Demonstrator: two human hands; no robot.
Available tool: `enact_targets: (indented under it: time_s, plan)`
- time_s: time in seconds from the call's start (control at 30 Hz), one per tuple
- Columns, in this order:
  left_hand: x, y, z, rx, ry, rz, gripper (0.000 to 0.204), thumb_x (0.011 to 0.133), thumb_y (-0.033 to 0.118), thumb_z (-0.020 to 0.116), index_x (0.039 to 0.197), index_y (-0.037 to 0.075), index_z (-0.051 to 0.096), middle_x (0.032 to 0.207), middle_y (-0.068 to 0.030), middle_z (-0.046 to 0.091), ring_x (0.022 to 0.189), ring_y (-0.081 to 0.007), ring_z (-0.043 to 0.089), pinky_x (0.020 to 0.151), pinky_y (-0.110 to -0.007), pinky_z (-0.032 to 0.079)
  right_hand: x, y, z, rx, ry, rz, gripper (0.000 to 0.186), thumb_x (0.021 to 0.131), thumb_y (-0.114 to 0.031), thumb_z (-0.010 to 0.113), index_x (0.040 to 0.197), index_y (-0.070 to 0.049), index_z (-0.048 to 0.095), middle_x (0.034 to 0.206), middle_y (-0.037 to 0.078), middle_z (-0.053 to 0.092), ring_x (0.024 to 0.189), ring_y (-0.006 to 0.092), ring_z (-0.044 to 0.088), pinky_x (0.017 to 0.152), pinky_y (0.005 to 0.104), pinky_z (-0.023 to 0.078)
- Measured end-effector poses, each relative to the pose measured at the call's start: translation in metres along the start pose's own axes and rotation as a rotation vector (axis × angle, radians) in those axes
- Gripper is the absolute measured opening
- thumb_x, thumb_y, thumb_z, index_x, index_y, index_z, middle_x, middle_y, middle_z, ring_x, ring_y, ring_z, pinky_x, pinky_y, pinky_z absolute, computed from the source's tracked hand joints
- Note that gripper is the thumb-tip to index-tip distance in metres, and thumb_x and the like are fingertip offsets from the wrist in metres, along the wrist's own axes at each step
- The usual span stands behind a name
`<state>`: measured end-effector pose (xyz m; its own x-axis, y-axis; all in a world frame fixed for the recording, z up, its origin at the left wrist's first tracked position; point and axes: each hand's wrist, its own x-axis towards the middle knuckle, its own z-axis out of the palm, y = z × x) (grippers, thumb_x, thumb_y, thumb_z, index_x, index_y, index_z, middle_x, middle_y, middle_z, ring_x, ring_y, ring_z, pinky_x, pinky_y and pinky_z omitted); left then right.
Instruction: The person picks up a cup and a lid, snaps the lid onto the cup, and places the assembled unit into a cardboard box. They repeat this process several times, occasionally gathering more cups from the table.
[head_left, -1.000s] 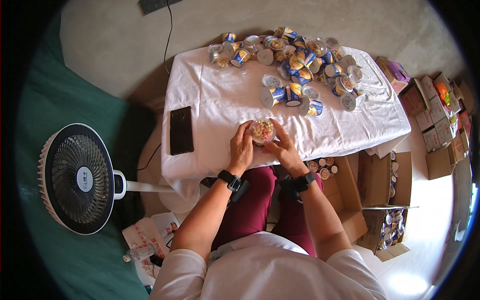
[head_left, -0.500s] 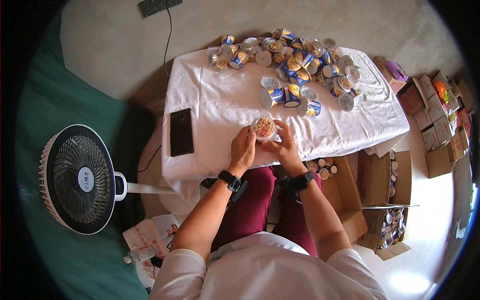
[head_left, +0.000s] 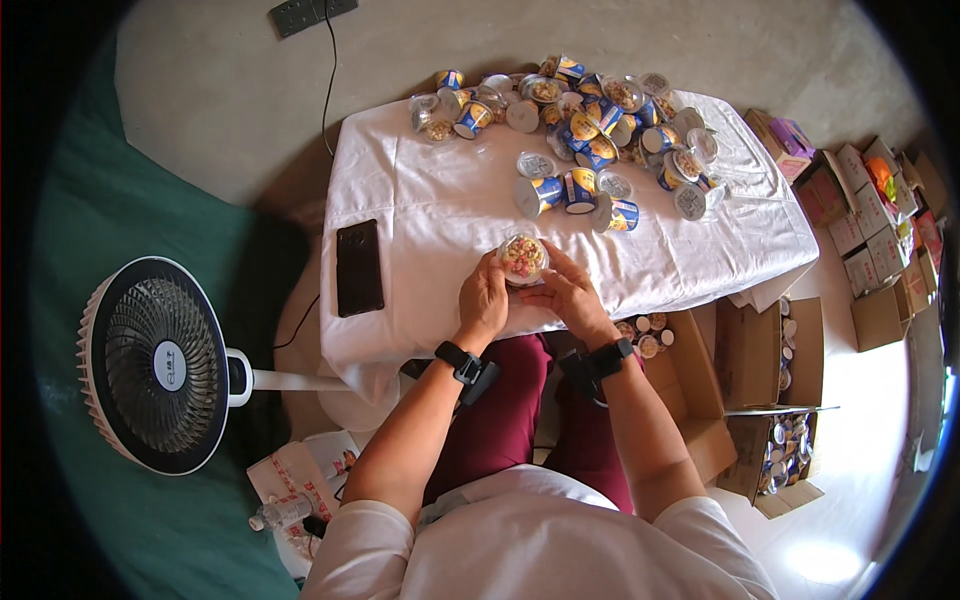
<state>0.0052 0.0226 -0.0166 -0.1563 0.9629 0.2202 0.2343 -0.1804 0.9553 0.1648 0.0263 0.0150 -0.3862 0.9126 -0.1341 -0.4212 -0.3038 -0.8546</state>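
Note:
My left hand [head_left: 483, 297] and my right hand [head_left: 567, 293] are closed round a small cup with a clear domed lid [head_left: 523, 258], showing pink and yellow pieces inside, over the front part of the table. Beyond them, blue-and-yellow paper cups [head_left: 580, 189] lie beside loose clear lids [head_left: 535, 164]. A larger jumbled pile of cups and lidded tubs [head_left: 600, 115] covers the back of the white cloth-covered table [head_left: 420, 180]. A black phone [head_left: 359, 268] lies left of my hands.
A standing fan [head_left: 153, 364] stands at left beside green fabric [head_left: 160, 210]. Open cardboard boxes [head_left: 690, 390] holding cups stand right of my legs. Stacked cartons [head_left: 866, 240] line the far right. A plastic bottle [head_left: 283, 513] lies at lower left, and a power strip [head_left: 310, 15] is at the top.
Both hands stay on the lidded cup, shifting slightly, with my right fingers now lower round its side. The view has shifted a little.

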Motion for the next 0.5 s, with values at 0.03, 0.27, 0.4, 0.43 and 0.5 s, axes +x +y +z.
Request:
enact_targets:
  time_s: [0.03,0.27,0.4,0.43,0.5]
  plan:
    - [0.0,0.001,0.0,0.049,0.001,-0.003,0.037,0.1,0.03,0.033,0.115,0.007,0.057,0.098,-0.0156,0.066,0.093,-0.0319,0.063,0.078,-0.038,0.048,-0.002,-0.002,0.002,-0.023,0.009,0.009,0.055,0.094,-0.01,0.046,0.145,-0.008,0.026,0.117,0.015,0.057,0.09,0.0259,0.065,0.082,0.0354,0.054]
    - [-0.003,0.015,-0.004,-0.024,0.007,0.065,0.039,0.1,0.03,0.032,0.113,0.004,0.058,0.098,-0.0171,0.065,0.091,-0.0313,0.063,0.079,-0.038,0.048,-0.001,-0.009,0.011,-0.104,0.064,-0.006,0.05,0.096,-0.018,0.047,0.143,-0.014,0.032,0.117,0.015,0.057,0.082,0.025,0.067,0.077,0.0344,0.056]
    - [-0.003,0.011,-0.011,0.012,-0.025,0.067,0.041,0.1,0.031,0.033,0.113,0.002,0.058,0.099,-0.0159,0.065,0.092,-0.0284,0.063,0.081,-0.037,0.047,0.002,-0.011,0.016,-0.122,0.114,0.026,0.044,0.099,-0.032,0.041,0.136,-0.009,0.04,0.117,0.016,0.057,0.079,0.0249,0.067,0.073,0.0344,0.057]
    - [-0.002,0.012,-0.011,0.001,-0.034,0.087,0.041,0.099,0.031,0.033,0.113,0.002,0.058,0.1,-0.0152,0.065,0.093,-0.0274,0.063,0.082,-0.036,0.047,0.003,-0.011,0.016,-0.206,0.169,0.004,0.046,0.099,-0.037,0.038,0.133,-0.005,0.042,0.117,0.017,0.057,0.078,0.0248,0.067,0.071,0.0348,0.058]
    - [-0.002,0.012,-0.007,-0.025,-0.046,0.059,0.043,0.099,0.033,0.033,0.114,0.002,0.058,0.102,-0.0144,0.065,0.095,-0.0266,0.062,0.084,-0.036,0.047,0.012,-0.004,0.001,-0.177,0.124,0.062,0.049,0.099,-0.037,0.04,0.131,0.0,0.042,0.118,0.018,0.055,0.078,0.0255,0.067,0.068,0.0338,0.058]
